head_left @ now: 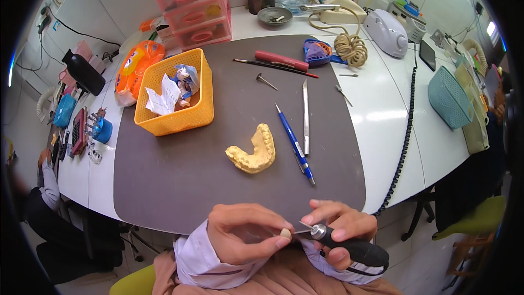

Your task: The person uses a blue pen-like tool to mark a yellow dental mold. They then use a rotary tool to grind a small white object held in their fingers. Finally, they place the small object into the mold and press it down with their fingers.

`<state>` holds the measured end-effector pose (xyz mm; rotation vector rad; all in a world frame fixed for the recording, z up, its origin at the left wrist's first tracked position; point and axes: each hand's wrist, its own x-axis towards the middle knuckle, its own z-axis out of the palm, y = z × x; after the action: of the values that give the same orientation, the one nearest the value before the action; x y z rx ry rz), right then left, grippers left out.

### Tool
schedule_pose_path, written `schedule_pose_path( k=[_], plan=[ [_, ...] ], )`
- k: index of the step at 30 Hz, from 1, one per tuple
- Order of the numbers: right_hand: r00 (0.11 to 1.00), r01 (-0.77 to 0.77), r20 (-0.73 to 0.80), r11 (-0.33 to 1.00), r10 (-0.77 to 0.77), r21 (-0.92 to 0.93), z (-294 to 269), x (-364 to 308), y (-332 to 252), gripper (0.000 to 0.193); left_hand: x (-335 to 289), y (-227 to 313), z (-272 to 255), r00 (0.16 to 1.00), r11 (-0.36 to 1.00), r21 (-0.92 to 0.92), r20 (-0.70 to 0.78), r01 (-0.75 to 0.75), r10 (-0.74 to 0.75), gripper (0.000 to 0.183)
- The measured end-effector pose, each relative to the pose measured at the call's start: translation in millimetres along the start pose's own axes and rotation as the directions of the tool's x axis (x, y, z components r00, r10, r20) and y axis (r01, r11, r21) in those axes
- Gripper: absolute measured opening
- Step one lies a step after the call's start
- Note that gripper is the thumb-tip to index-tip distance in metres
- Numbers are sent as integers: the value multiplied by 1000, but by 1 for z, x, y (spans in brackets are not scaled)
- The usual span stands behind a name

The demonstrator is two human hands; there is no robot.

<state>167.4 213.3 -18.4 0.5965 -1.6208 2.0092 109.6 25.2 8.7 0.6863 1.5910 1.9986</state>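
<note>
My left hand (237,232) pinches a small cream-coloured tooth crown (285,233) between thumb and fingertips, at the near edge of the grey-brown mat (180,186). Wrapped in the fingers of my right hand (346,221) is a black rotary handpiece (357,249) with a silver collar. Its thin bur (305,224) points left toward the crown; whether they touch I cannot tell. Beyond my hands lies a yellow dental cast (257,155), shaped like a horseshoe. Right of the cast rest a blue mechanical pencil (295,145) and a silver craft knife (305,120).
An orange basket (177,124) holding paper stands on the mat's left. Brushes (275,68), a red-pink stick (281,60) and a mandrel (266,81) lie farther back. The coiled black cord (406,142) runs down the right. Pink drawers (202,19) and a white-grey machine (385,33) stand behind.
</note>
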Motion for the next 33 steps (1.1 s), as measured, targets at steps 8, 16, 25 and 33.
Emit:
schedule_pose_path(
  k=[8,16,25,33],
  plan=[
    [991,127,5,957,-131,-260,14,6,10,28,10,2,-5,997,995,-56,5,79,-79,20],
    [991,121,-30,963,-132,-241,19,4,13,30,6,5,-5,990,991,-79,-81,105,-112,21],
    [994,20,106,976,3,-219,21,12,3,33,-5,-6,-5,989,997,-33,-129,-73,68,23],
    [992,119,52,975,-111,-190,10,6,14,34,-11,-5,-3,993,957,-289,-119,-10,-26,20]
  ],
)
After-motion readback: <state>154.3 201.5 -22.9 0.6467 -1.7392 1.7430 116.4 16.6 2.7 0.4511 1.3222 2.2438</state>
